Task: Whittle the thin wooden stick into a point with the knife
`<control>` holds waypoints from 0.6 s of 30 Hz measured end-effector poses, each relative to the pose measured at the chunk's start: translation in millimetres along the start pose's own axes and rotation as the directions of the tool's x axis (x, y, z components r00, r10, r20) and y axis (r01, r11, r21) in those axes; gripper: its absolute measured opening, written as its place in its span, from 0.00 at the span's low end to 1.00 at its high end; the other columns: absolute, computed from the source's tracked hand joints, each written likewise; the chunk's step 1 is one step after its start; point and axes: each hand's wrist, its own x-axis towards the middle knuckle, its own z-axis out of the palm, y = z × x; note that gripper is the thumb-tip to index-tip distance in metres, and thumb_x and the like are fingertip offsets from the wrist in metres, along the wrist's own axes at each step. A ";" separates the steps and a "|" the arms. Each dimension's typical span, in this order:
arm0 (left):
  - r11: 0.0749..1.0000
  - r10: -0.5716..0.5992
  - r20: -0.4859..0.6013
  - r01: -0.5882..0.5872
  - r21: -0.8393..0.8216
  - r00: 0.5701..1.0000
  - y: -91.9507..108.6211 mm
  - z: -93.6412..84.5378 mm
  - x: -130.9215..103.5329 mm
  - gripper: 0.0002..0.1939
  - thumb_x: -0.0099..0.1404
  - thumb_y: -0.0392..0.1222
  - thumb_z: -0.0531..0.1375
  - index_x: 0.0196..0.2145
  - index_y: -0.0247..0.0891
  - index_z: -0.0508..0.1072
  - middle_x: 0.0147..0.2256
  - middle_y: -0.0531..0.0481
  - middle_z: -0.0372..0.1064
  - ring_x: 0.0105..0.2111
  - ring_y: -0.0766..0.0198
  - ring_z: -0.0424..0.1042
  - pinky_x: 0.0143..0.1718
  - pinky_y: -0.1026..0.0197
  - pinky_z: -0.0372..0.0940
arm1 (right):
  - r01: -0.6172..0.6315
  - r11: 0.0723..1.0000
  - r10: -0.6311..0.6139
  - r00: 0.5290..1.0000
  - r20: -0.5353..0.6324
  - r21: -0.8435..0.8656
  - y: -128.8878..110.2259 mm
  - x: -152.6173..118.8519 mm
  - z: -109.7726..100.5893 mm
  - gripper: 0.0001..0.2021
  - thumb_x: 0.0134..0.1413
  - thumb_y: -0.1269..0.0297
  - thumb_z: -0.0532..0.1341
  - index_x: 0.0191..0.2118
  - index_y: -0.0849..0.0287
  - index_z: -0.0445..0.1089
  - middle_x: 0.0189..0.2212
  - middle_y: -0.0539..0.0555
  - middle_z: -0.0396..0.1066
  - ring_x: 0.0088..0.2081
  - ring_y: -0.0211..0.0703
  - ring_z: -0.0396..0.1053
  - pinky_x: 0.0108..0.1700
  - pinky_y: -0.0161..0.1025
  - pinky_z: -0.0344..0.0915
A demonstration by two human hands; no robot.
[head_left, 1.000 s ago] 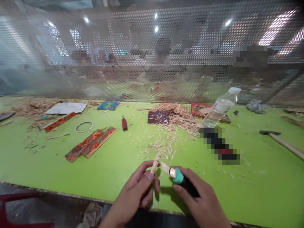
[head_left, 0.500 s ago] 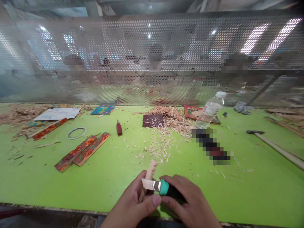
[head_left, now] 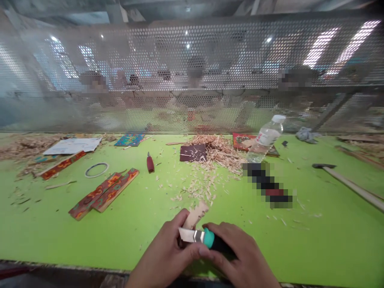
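Note:
At the front centre, my left hand (head_left: 171, 250) is closed around a small pale piece of wood (head_left: 196, 214) with notches along its right edge. My right hand (head_left: 240, 252) grips a knife (head_left: 209, 238) with a black and teal handle. The short metal blade points left and lies across the lower part of the wood. My left thumb rests by the knife's metal collar. Beyond both hands, thin wood shavings (head_left: 204, 180) are scattered on the green table (head_left: 126, 236).
Painted wood strips (head_left: 105, 192), a tape ring (head_left: 96, 169) and a red-handled knife (head_left: 150, 163) lie to the left. A dark sanding sheet (head_left: 193, 153) is behind. A plastic bottle (head_left: 267, 138) and a hammer (head_left: 351, 184) are on the right. Perforated metal panels (head_left: 168, 76) stand across the back.
The wood piece has turned in my left hand, so its top now leans further right and its broad face shows more. The knife has hardly shifted.

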 end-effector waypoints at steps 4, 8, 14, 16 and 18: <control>0.998 -0.056 -0.010 0.056 -0.026 0.998 -0.9 2.6 -0.9 0.18 0.64 0.50 0.70 0.40 0.40 0.67 0.30 0.59 0.62 0.31 0.64 0.59 0.30 0.65 0.53 | 0.012 1.000 -0.012 1.000 0.002 0.001 1.0 -2.5 -0.6 0.18 0.72 0.44 0.57 0.52 0.50 0.72 0.38 0.53 0.83 0.35 0.48 0.81 0.35 0.40 0.74; 0.998 -0.067 -0.028 0.068 0.018 0.997 -2.7 2.6 -2.6 0.17 0.64 0.49 0.70 0.40 0.39 0.67 0.29 0.60 0.61 0.29 0.65 0.58 0.29 0.64 0.51 | -0.019 1.000 0.019 1.000 0.015 0.018 4.7 -8.8 3.5 0.16 0.71 0.45 0.58 0.52 0.49 0.73 0.37 0.53 0.82 0.34 0.48 0.80 0.35 0.41 0.73; 0.998 -0.053 -0.052 0.052 -0.031 0.997 -11.7 4.9 -12.2 0.17 0.65 0.52 0.68 0.39 0.40 0.67 0.28 0.60 0.58 0.28 0.65 0.54 0.28 0.64 0.50 | -0.031 0.999 0.030 0.998 0.047 0.014 7.5 -9.4 5.3 0.20 0.69 0.42 0.60 0.54 0.49 0.75 0.35 0.52 0.82 0.33 0.48 0.79 0.35 0.40 0.73; 0.999 -0.047 -0.053 0.046 -0.027 0.997 -13.6 5.7 -14.2 0.16 0.67 0.53 0.67 0.40 0.40 0.68 0.27 0.60 0.59 0.28 0.65 0.55 0.28 0.64 0.49 | -0.025 1.000 0.026 0.996 0.084 -0.008 7.2 -7.1 2.9 0.21 0.69 0.41 0.60 0.54 0.50 0.76 0.34 0.53 0.82 0.33 0.48 0.80 0.35 0.40 0.73; 0.999 -0.038 -0.057 0.037 -0.022 0.998 -13.8 5.5 -14.6 0.16 0.67 0.53 0.66 0.39 0.40 0.67 0.27 0.59 0.60 0.28 0.65 0.55 0.27 0.64 0.49 | -0.034 0.999 0.037 0.991 0.128 -0.021 6.5 -5.4 0.4 0.22 0.68 0.41 0.60 0.54 0.51 0.76 0.34 0.53 0.82 0.33 0.47 0.80 0.35 0.40 0.74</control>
